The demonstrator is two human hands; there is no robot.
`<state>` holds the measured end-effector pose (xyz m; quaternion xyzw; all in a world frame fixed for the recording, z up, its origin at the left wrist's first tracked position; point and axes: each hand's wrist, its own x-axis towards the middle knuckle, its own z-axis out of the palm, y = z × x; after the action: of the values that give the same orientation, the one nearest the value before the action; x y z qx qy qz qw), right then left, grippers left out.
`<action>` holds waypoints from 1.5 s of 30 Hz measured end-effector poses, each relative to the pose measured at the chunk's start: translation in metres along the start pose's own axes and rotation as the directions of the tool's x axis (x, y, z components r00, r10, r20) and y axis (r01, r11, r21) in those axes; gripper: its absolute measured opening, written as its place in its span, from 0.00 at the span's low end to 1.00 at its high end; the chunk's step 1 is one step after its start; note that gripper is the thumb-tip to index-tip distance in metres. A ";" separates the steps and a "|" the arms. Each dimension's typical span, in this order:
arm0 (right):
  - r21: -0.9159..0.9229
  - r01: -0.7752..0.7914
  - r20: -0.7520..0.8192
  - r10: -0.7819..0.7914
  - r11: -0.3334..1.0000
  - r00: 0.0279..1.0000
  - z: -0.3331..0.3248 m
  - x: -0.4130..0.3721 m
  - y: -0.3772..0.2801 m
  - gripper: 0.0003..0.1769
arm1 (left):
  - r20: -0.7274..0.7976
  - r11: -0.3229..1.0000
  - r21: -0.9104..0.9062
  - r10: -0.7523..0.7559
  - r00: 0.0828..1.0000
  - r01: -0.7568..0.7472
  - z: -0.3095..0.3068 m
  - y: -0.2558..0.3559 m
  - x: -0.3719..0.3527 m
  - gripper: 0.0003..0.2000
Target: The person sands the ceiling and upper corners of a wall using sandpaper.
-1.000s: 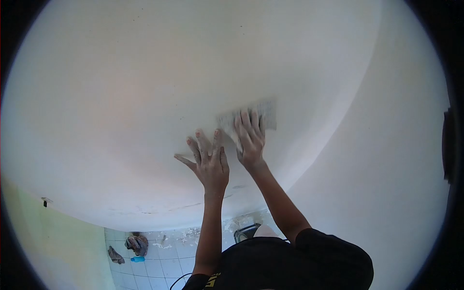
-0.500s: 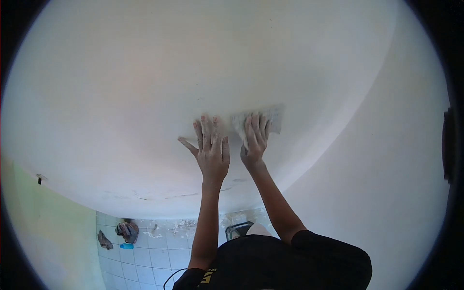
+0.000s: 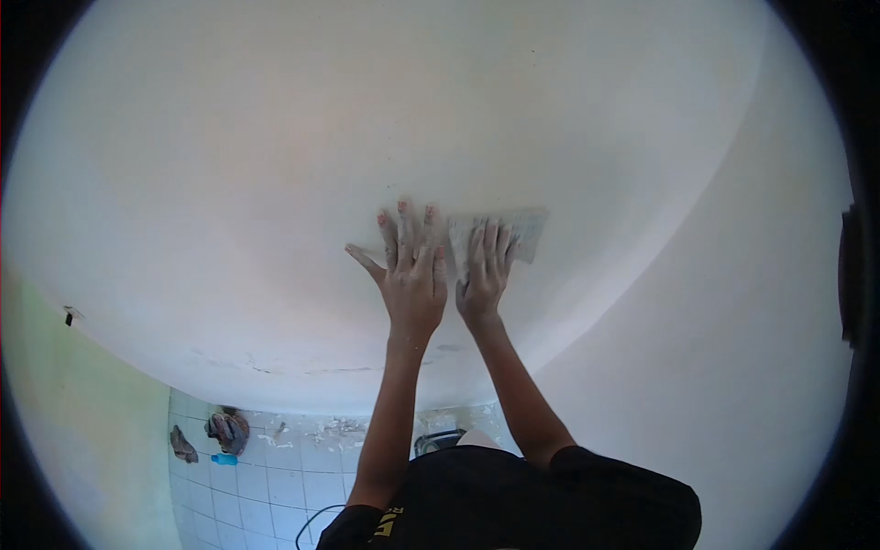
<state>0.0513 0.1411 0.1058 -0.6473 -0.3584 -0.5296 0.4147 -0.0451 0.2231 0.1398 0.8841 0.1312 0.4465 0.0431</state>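
My left hand (image 3: 412, 266) lies on the pale wall (image 3: 275, 183) with its fingers spread and nothing in it. Dusty white powder coats both hands. Just to the right, my right hand (image 3: 486, 266) presses a grey, printed-looking sheet (image 3: 530, 229) against the wall, its fingers together over the lower middle of the sheet. The sheet's top and right part show beyond the fingers. What the sheet is made of I cannot tell.
Below, the tiled floor (image 3: 284, 486) bears white flakes along the wall. At the lower left are crumpled dark cloths (image 3: 227, 431) and a blue object (image 3: 224, 458). A dark container (image 3: 440, 442) stands near my body. A green wall (image 3: 92, 412) is at left.
My right hand and the sheet have shifted slightly down and right on the wall. My left hand has slid a little up and to the right, still spread.
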 end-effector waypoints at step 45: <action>-0.149 -0.172 -0.399 0.100 0.974 0.911 -0.107 0.161 0.145 0.24 | -0.138 0.892 0.028 0.451 0.882 -0.452 0.031 0.091 0.079 0.23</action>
<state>0.1700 -0.0113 0.2517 -0.5877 -0.1731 -0.6477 0.4529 0.0424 0.1583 0.2005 0.8565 -0.0766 0.5058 -0.0693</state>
